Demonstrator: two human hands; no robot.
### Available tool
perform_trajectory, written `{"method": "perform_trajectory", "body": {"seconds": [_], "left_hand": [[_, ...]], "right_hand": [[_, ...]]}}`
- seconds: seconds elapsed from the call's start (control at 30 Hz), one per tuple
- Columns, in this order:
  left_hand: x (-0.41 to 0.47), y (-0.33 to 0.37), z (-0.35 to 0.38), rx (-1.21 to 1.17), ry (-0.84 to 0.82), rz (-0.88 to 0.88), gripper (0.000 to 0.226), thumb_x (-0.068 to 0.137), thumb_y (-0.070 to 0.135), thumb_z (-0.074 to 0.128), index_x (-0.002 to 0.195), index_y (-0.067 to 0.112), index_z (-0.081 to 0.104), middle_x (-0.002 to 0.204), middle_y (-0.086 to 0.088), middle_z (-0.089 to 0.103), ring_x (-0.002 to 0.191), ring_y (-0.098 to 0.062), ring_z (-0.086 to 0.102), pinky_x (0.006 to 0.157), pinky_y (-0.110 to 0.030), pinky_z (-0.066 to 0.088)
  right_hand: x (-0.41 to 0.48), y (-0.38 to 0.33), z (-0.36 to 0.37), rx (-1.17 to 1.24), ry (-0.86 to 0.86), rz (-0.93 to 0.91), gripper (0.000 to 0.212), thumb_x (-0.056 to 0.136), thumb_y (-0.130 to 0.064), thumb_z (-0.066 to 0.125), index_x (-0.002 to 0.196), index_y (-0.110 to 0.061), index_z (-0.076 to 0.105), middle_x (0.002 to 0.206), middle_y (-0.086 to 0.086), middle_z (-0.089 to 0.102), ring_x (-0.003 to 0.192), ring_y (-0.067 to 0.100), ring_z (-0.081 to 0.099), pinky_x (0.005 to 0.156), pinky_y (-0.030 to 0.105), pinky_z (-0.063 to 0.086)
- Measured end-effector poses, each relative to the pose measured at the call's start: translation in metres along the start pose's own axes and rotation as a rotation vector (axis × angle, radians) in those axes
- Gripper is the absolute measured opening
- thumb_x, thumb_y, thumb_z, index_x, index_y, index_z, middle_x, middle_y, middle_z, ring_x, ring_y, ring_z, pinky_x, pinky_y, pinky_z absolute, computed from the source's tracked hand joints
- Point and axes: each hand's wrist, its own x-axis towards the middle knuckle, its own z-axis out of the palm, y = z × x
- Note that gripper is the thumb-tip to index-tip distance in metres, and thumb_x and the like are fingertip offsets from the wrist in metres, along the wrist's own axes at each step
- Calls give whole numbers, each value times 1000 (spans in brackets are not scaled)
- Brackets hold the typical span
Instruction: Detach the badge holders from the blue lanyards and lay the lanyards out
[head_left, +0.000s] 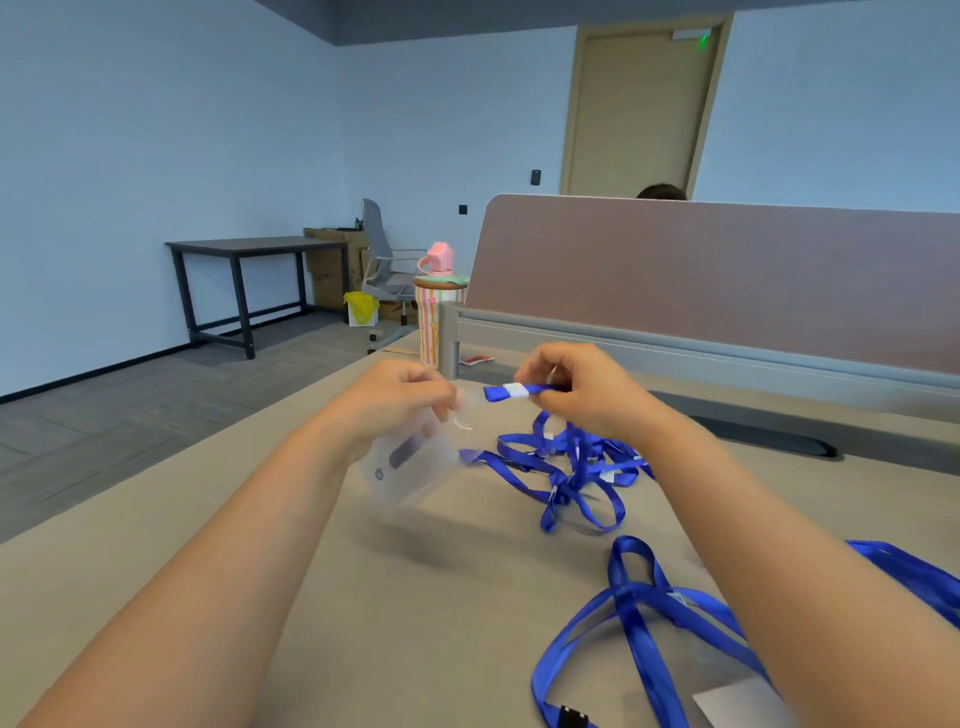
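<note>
Loose lanyards (631, 621) nearest — left grip (400, 400) pinches badge holder (410, 467), right grip (576, 395) pinches lanyard end (511, 391).

Left hand (400, 397) holds the badge holder (410, 467) over the desk (415, 623), right hand (579, 397) just to its right pinching a lanyard end (511, 391); a lanyard heap (571, 470) lies under that hand, more lanyards (636, 623) nearer at right, the partition (727, 280) behind, a tumbler (431, 322) at its left end
</note>
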Motion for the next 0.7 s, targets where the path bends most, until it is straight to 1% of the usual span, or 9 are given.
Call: {"method": "perform_trajectory", "body": {"seconds": [0.03, 0.1, 0.17, 0.2, 0.27, 0.37, 0.5, 0.6, 0.7], "left_hand": [[0, 0, -4, -27, -4, -7, 41, 84, 19, 62, 43, 22, 60, 64, 2, 59, 61, -11, 54, 60, -23, 37], [-1, 2, -13, -69, -1, -24, 48, 85, 22, 61, 37, 23, 60, 61, 3, 56, 61, -11, 52, 61, -24, 36], [-3, 2, -21, -89, 13, -36, 47, 85, 25, 61, 37, 23, 60, 63, 1, 54, 66, -16, 48, 62, -27, 34], [-6, 1, -26, -90, 26, -42, 48, 85, 26, 61, 37, 23, 60, 62, 1, 53, 66, -16, 47, 61, -27, 33], [-11, -3, -35, -93, 53, -56, 48, 84, 28, 62, 36, 24, 60, 62, 2, 53, 64, -15, 46, 60, -27, 33], [-21, -10, -51, -153, 78, -75, 39, 77, 33, 68, 39, 24, 63, 63, 2, 53, 58, -15, 48, 58, -27, 33], [-31, -19, -79, -226, 188, -92, 47, 85, 30, 61, 38, 23, 61, 56, 3, 52, 59, -18, 47, 64, -29, 34], [-43, -23, -100, -308, 247, -94, 45, 85, 27, 61, 40, 20, 59, 45, 5, 52, 57, -19, 46, 62, -29, 35], [-56, -27, -117, -289, 306, -95, 45, 84, 27, 62, 41, 19, 55, 44, 2, 52, 53, -19, 47, 56, -28, 36]], "right_hand": [[7, -4, -6, -92, 96, -21, 19, 81, 0, 58, 89, -16, 66, 74, -8, 55, 62, 0, 50, 61, 12, 39], [20, -12, -19, -274, 221, -39, 17, 82, -6, 58, 92, -14, 68, 85, -3, 56, 76, 11, 51, 71, 24, 42], [32, -19, -28, -407, 239, 7, 16, 84, -15, 59, 96, -16, 69, 92, 1, 61, 85, 18, 53, 78, 32, 47], [37, -23, -30, -430, 222, 38, 16, 85, -18, 58, 97, -17, 69, 93, 3, 65, 84, 20, 54, 76, 33, 48], [44, -35, -31, -387, 230, 40, 17, 86, -18, 59, 96, -15, 71, 90, 6, 69, 77, 20, 53, 70, 29, 44], [51, -58, -29, -139, 404, -20, 17, 83, -12, 60, 93, -11, 73, 79, 5, 64, 66, 14, 49, 67, 23, 38], [60, -83, -20, -103, 299, -84, 16, 84, -10, 58, 90, -11, 73, 80, 12, 65, 70, 16, 47, 61, 22, 39], [73, -102, -16, -20, 463, -132, 16, 83, -7, 55, 90, -9, 70, 74, 0, 59, 64, 12, 49, 56, 9, 35], [88, -120, 4, -54, 407, -181, 20, 84, -4, 53, 93, -10, 69, 81, 3, 63, 67, 14, 53, 63, 17, 42]]}}
